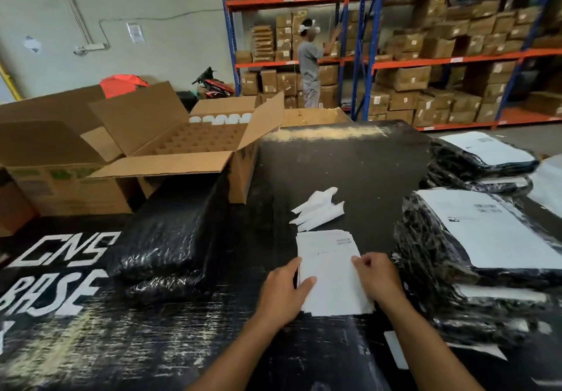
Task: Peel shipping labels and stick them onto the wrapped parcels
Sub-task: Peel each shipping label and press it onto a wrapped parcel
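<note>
With our left hand (284, 291) pressing flat and our right hand (375, 276) pinching its edge, the label stack (330, 272) looked light, floppy, best peeled from a corner.

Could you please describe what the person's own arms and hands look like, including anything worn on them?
Both forearms are bare as far as the frame shows, with no sleeves visible. The left hand and right hand wear no gloves, and no rings, watch or wristband can be seen.
</note>
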`<state>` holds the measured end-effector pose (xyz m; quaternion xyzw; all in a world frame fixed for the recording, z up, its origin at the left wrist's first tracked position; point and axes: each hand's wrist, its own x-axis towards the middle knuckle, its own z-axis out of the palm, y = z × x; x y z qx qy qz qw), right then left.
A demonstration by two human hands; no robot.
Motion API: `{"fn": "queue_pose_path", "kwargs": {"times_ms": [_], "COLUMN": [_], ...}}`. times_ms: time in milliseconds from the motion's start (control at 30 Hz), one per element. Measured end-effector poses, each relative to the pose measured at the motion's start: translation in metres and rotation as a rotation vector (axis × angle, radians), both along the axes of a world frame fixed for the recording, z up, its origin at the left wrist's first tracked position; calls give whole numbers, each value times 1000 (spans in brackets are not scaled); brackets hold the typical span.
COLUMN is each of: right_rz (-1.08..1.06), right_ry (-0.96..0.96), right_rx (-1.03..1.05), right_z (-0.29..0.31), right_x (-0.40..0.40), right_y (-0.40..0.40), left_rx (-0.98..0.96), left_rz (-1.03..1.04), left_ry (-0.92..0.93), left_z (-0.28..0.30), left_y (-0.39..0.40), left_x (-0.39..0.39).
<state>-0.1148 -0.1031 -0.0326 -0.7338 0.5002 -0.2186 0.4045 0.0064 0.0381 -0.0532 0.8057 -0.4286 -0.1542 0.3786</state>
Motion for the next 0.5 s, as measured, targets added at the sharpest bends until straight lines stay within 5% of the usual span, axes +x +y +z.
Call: {"fn": "queue_pose_path", "kwargs": {"times_ms": [267,500], "right_rz": [-58,99], "right_ry": [-198,-507], "right_rx": [-369,-419], "right_z": [33,86], "right_x": [-7,-10], "right_y": [21,33], "left_rx": [-56,-403], "left_rz": [-33,-74], "left_ry": [40,667], "left_z": [53,136], "left_y": [-3,-32], "left_x": [12,29]}}
